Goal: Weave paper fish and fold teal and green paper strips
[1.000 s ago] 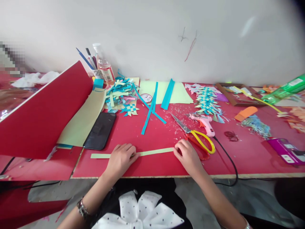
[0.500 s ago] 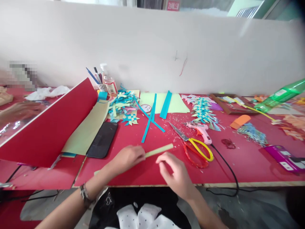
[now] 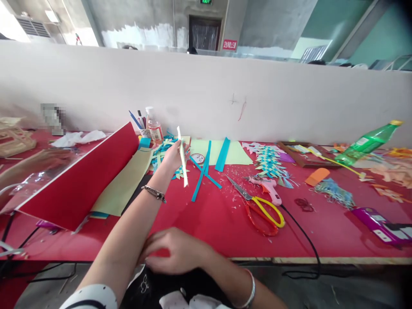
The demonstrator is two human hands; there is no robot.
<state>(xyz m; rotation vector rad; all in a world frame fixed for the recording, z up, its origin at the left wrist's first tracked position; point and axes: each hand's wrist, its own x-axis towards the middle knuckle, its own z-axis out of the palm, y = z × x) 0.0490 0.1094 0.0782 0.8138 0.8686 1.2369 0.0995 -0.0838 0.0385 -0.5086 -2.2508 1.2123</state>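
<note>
My left hand (image 3: 172,156) is stretched far across the red table (image 3: 219,223), pinching a pale green paper strip (image 3: 183,159) that stands nearly upright above a pile of blue and green paper strips (image 3: 164,148). My right hand (image 3: 175,251) rests at the table's near edge, fingers curled and blurred; I cannot see anything in it. Scissors with yellow and red handles (image 3: 259,204) lie to the right of both hands. Loose blue strips (image 3: 204,169) lie just right of the raised strip.
A red sheet (image 3: 80,180) slants up at the left over a pale green sheet (image 3: 124,182). A pink glue gun (image 3: 268,186) with a black cord, woven paper pieces (image 3: 270,161), a green bottle (image 3: 367,143), a pen cup and small bottle (image 3: 153,126) stand behind. Another person's hand (image 3: 32,165) is at far left.
My left hand has lifted the green strip off the table and carried it away toward the strip pile. My right hand let go and drew back to the near edge. The view tilted up.
</note>
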